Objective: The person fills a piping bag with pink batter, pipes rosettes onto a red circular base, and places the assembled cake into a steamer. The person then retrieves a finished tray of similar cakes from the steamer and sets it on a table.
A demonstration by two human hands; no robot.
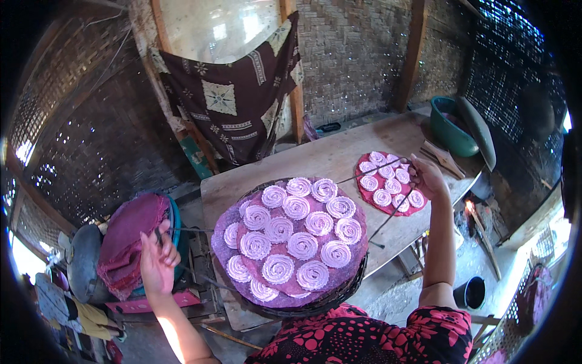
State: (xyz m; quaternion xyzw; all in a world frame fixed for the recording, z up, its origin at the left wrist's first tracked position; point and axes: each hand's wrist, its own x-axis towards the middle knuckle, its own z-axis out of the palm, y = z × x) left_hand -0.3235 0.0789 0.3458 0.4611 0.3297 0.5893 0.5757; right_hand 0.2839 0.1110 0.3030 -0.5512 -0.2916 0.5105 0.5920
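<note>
In front of me a round woven tray (315, 311) is lined with purple-pink cloth (356, 209). Several pale pink coiled dough swirls (278, 269) lie spread over it. My left hand (159, 264) is raised at the tray's left, thumb and fingers pinching a dark cord (194, 230) that reaches toward the tray. To the right, my right hand (428, 176) grips another dark cord (371, 172); one strand runs to the tray's far side, another hangs down toward the table. Below this hand, a smaller pink cloth (374, 205) carries more swirls.
A wooden table (273, 167) bears both sets of swirls. At its far right stand a green basin (450, 130) and a leaning dark lid (476, 130). Pink cloth (130, 242) is heaped at left. A small fire (470, 206) and black bucket (470, 293) are on the right.
</note>
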